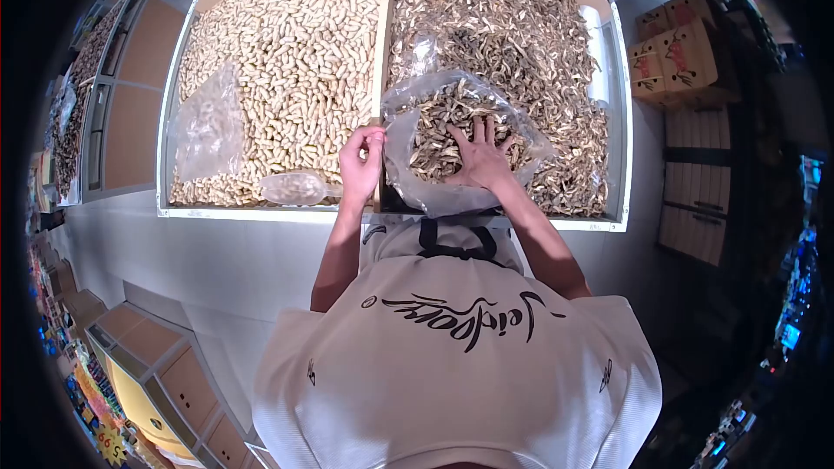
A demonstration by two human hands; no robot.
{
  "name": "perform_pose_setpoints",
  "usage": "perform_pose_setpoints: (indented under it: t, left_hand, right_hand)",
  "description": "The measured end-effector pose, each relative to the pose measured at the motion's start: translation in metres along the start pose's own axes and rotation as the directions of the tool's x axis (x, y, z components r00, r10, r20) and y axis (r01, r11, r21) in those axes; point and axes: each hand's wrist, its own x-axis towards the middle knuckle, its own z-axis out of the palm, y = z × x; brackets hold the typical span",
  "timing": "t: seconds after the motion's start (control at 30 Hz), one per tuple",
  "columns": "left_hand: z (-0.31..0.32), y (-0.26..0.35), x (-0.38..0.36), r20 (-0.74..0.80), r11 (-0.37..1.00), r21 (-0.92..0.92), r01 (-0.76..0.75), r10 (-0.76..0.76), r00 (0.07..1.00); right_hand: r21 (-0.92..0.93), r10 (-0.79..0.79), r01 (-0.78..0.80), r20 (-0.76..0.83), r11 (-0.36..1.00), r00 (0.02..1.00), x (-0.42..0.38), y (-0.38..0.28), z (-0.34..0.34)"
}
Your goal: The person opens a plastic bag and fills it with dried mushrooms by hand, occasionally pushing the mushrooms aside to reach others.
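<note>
A clear plastic bag (401,149) lies with its mouth wide around a heap of dried brown slices (434,135), which look like dried mushrooms. At the wooden divider, my left hand (360,161) is closed in a pinch on the bag's left rim. My right hand (483,159) rests inside the bag's mouth, palm down and fingers spread over the slices. Its fingertips touch the slices, and nothing is gripped in it. More of the same slices (495,9) fill the right compartment behind and beside the bag.
The wooden divider (385,35) separates the slices from unshelled peanuts (295,35). On the peanuts lie a clear plastic bag (211,126) and a clear scoop (295,188). A white-edged bin rim (565,224) runs along the front. Cardboard boxes (673,61) stand to the right.
</note>
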Motion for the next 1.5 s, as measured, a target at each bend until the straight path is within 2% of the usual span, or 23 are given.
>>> perform_pose_setpoints:
  t: [0.07,0.17,0.27,0.4,0.57,0.6,0.7,0.9,1.0,1.13,1.27,1.4,1.47,1.5]
  left_hand:
    - [0.000,-0.008,-0.002,-0.003,1.000,0.009,0.000,0.000,1.000]
    - [-0.002,-0.008,-0.005,0.008,1.000,0.004,-0.011,0.011,1.000]
    - [-0.003,-0.009,-0.009,0.034,0.999,0.022,-0.031,0.030,0.999]
    - [0.002,-0.005,-0.019,0.011,1.000,0.000,-0.007,0.007,1.000]
    - [0.007,-0.010,-0.029,-0.003,0.999,-0.029,0.021,-0.021,1.000]
    - [0.009,-0.008,-0.030,-0.011,0.999,-0.027,0.024,-0.024,1.000]
    - [0.013,-0.006,-0.030,-0.020,0.999,-0.040,0.014,-0.015,1.000]
    - [0.018,-0.005,-0.023,-0.079,0.996,-0.089,0.013,-0.021,0.997]
    - [0.018,-0.004,-0.018,-0.081,0.993,-0.102,0.054,-0.063,0.995]
    - [0.018,0.000,-0.005,-0.091,0.996,-0.088,0.005,-0.013,0.996]
    - [0.015,0.002,0.010,-0.039,0.991,-0.113,0.071,-0.076,0.996]
    - [0.015,0.019,0.035,0.011,0.997,-0.072,0.001,0.000,1.000]
    - [0.014,0.024,0.048,0.024,0.997,-0.074,-0.030,0.032,0.999]
    - [0.014,0.026,0.053,0.032,0.996,-0.076,-0.044,0.047,0.998]
  right_hand:
    - [0.009,0.003,-0.003,0.047,1.000,0.999,0.005,0.006,0.002]
    - [-0.039,-0.043,0.044,0.032,0.998,0.999,0.008,0.016,0.013]
    - [0.024,-0.075,0.074,0.094,0.997,0.993,-0.006,0.013,-0.011]
    - [0.052,-0.068,0.065,0.044,0.997,0.997,-0.008,0.016,-0.012]
    - [-0.001,-0.105,0.105,-0.092,0.994,0.990,0.018,0.043,0.030]
    - [0.025,-0.083,0.084,-0.036,0.996,0.996,0.007,0.033,0.010]
    - [0.070,-0.102,0.105,-0.036,0.992,0.994,-0.007,0.027,-0.006]
    - [-0.028,-0.132,0.129,-0.135,0.991,0.982,-0.011,0.028,-0.011]
    - [0.032,-0.102,0.103,-0.044,0.994,0.994,-0.011,0.030,-0.027]
    - [0.094,-0.166,0.178,-0.123,0.980,0.978,-0.006,0.044,-0.030]
    - [0.246,-0.082,0.102,-0.092,0.964,0.992,0.000,0.053,-0.038]
    - [0.530,-0.030,0.042,-0.032,0.847,0.999,0.014,0.074,-0.048]
    - [0.599,-0.053,0.087,-0.074,0.796,0.996,0.024,0.086,-0.054]
    - [0.625,-0.098,0.157,-0.128,0.765,0.987,0.027,0.088,-0.064]
